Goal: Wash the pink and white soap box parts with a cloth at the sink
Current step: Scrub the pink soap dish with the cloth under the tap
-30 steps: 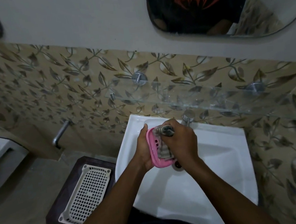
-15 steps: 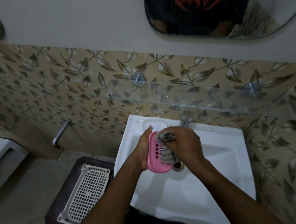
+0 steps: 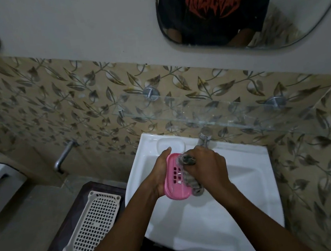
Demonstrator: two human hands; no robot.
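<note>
Nearest, the white sink [image 3: 249, 208] curves toward the person, and both forearms reach over its near rim. To its left a white perforated tray [image 3: 91, 223] lies flat on a dark stand [image 3: 57, 245], its long axis running from near left to far right, well apart from the hands. Over the basin, the left hand [image 3: 160, 175] grips the pink soap box part [image 3: 175, 182] from the left side, the thumb lying along its far left edge; the other fingers are hidden behind it. The pink part's long axis runs near to far, slightly tilted, with one rounded end toward the tap and the other toward the person, and its slotted face is turned up and to the right. The right hand [image 3: 207, 168] is curled around a grey cloth [image 3: 195, 186], pressing it against the right edge of the pink part; a bunched end of cloth pokes out at the far side of the fist. Just beyond the hands stands the metal tap [image 3: 203, 141] at the sink's far rim. Farther back a glass shelf [image 3: 209, 111] juts from the leaf-patterned tiles [image 3: 67, 106], and a mirror [image 3: 250, 12] hangs above.
</note>
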